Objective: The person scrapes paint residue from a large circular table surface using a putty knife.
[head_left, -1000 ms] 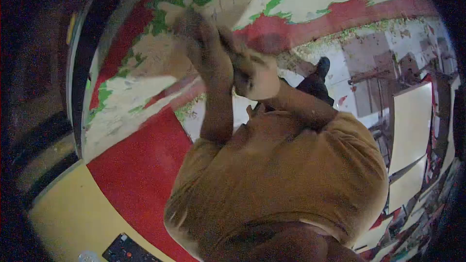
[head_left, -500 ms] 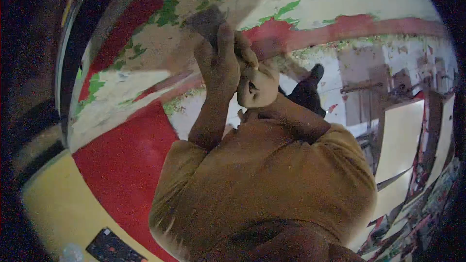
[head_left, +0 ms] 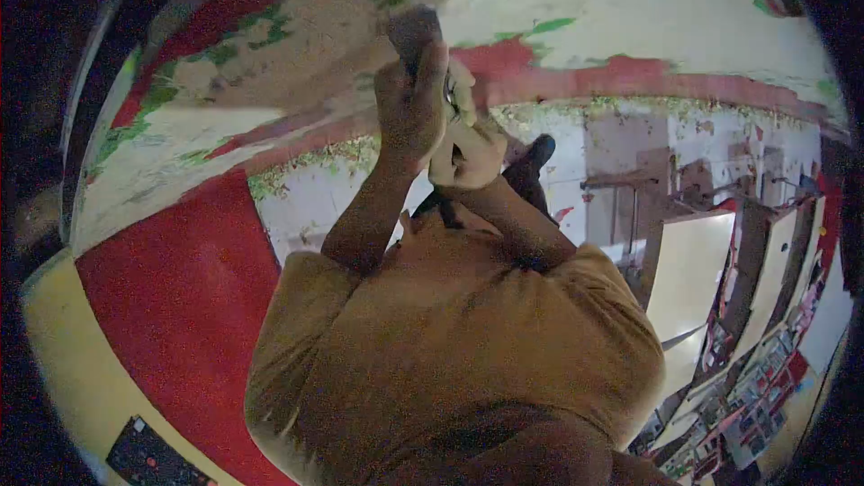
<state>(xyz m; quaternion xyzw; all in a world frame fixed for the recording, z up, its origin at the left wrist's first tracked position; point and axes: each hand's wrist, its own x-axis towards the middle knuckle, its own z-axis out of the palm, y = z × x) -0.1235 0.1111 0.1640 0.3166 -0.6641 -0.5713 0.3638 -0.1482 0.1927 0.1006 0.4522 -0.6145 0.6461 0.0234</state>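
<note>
The left hand (head_left: 409,117) is clamped on a dark, blocky object (head_left: 414,34) of unclear material, which juts beyond the fingers, away from the body, toward a cream surface with red and green patches (head_left: 648,13). The right hand (head_left: 470,155), farther from the object's exposed end, curls close beside; its grip I cannot tell.
</note>
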